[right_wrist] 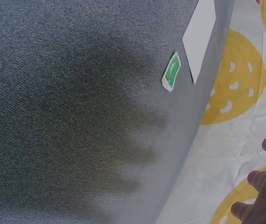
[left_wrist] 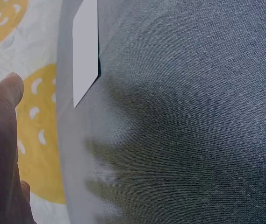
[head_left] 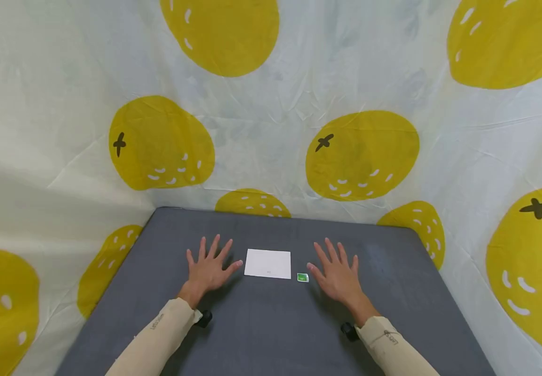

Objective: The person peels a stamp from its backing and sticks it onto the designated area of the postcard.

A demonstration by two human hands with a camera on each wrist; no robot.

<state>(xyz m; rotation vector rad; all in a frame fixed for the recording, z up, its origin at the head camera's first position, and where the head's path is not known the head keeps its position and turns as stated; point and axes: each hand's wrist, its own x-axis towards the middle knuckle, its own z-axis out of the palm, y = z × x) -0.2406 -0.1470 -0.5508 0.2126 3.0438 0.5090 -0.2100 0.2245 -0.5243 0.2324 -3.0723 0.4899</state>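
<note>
A white rectangular piece of paper or envelope [head_left: 268, 263] lies flat on the dark grey table. Just right of its lower corner is a small green stamp [head_left: 302, 278] with a white border, also seen in the right wrist view [right_wrist: 172, 72]. My left hand [head_left: 207, 269] hovers over the table left of the white rectangle, fingers spread, thumb toward it. On the other side my right hand [head_left: 338, 272] is spread too, its thumb close by the stamp. Neither hand holds anything, and both cast shadows on the cloth.
The grey cloth-covered table [head_left: 261, 334] reaches back to a white curtain [head_left: 271, 141] printed with large yellow fruit shapes, which hangs behind it and along both sides. A dark wrist camera [head_left: 203, 318] sits under the left cuff, and another [head_left: 349, 331] under the right.
</note>
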